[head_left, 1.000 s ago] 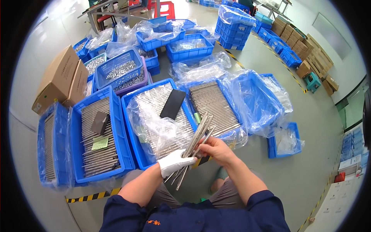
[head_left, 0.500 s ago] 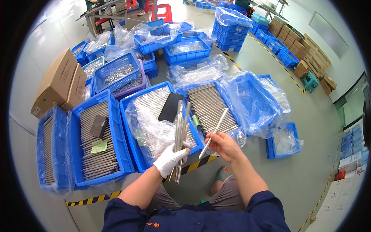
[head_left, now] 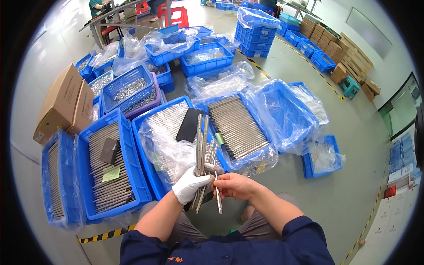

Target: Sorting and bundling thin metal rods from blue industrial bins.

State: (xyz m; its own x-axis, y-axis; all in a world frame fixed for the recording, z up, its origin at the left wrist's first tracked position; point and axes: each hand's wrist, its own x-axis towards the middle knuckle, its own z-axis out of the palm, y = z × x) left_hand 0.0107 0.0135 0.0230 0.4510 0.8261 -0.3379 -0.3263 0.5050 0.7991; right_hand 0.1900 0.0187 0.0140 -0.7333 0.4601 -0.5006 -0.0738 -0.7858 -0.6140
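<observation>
My left hand (head_left: 189,185), in a white glove, is closed around a loose bundle of slim metal rods (head_left: 200,148) that stand nearly upright. Bare and pinching, my right hand (head_left: 236,186) holds a single metal rod (head_left: 218,202) right beside the bundle, its lower end pointing down. Part of this rod is hidden behind the fingers. Beyond my hands, a blue bin (head_left: 135,126) contains bright rods, partly under clear plastic film (head_left: 163,148), with a black flat phone-like object (head_left: 190,125) on top. To its right, rows of rods (head_left: 238,126) fill another plastic-lined bin.
At left, a blue bin (head_left: 143,176) of rods carries a dark block (head_left: 109,151) and a green note (head_left: 111,174). Cardboard boxes (head_left: 57,101) stand behind it. A plastic-lined bin (head_left: 287,106) and a smaller bin (head_left: 332,168) are at right. Stacked blue crates (head_left: 254,39) rise farther back.
My right hand has moved left and down, bringing its rod from above the right-hand bin to beside the bundle. The rod now tilts the other way. My left hand keeps its hold.
</observation>
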